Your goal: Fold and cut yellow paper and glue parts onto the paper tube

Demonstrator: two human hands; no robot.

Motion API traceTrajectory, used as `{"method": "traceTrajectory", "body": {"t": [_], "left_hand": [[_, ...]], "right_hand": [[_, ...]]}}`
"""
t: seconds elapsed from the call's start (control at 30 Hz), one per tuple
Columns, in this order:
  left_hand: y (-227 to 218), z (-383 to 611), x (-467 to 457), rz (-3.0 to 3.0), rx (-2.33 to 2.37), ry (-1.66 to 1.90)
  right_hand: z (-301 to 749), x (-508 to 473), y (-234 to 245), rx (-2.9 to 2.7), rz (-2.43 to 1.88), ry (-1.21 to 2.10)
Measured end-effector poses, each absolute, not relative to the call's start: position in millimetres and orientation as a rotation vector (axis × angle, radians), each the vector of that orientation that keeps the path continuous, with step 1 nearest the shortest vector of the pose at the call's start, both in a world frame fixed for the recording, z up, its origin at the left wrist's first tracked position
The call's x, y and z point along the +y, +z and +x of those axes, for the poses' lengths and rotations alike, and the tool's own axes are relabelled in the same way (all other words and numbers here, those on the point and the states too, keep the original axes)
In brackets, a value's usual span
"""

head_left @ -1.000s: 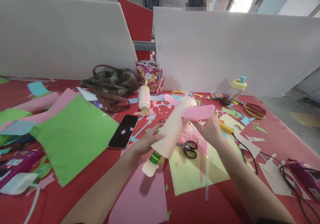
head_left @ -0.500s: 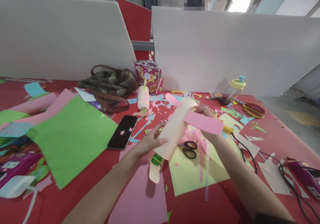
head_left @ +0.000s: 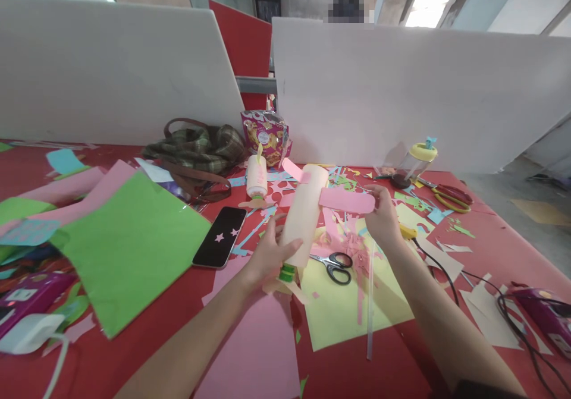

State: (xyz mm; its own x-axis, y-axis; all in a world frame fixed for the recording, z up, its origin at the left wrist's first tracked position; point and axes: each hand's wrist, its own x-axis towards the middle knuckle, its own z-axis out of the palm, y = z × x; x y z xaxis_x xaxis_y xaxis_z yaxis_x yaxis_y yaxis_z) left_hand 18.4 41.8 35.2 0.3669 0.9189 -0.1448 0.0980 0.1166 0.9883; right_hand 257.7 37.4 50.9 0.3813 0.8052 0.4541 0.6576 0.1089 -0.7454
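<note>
My left hand [head_left: 273, 251] is wrapped round the lower part of a cream paper-covered bottle [head_left: 306, 217], which is held tilted above the table. A green cap or neck [head_left: 286, 273] shows at its near end, with cream paper blades around it. Pink paper strips stick out from the sides like wings. The thumb and fingers of my right hand [head_left: 381, 209] pinch the outer end of the right pink strip [head_left: 347, 200]. Below the bottle lie black-handled scissors [head_left: 338, 267] on a yellow sheet [head_left: 352, 321], with crumpled pink paper beside them.
A smaller cream bottle [head_left: 257, 176] stands near a purple snack bag [head_left: 266, 137]. To the left are a phone [head_left: 219, 238] with pink stars and a green sheet [head_left: 129, 247]. A yellow glue gun [head_left: 407, 232], its cord, pliers [head_left: 450, 197] and a lidded jar [head_left: 414, 164] are on the right.
My left hand has turned the bottle more upright and moved its top leftward. My right hand has shifted from behind the bottle's top to the outer end of the right pink strip.
</note>
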Motion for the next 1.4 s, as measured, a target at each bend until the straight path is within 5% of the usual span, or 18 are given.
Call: {"method": "traceTrajectory", "body": {"t": [0.2, 0.53, 1.4], "left_hand": [[26, 20, 42, 1.343, 1.073, 0.822], [19, 27, 35, 1.424, 0.975, 0.766], [1, 30, 37, 1.732, 1.059, 0.807]], "right_hand": [[250, 36, 53, -1.392, -1.715, 0.243], [207, 11, 50, -1.872, -1.761, 0.923], [210, -6, 54, -1.901, -1.794, 0.802]]}}
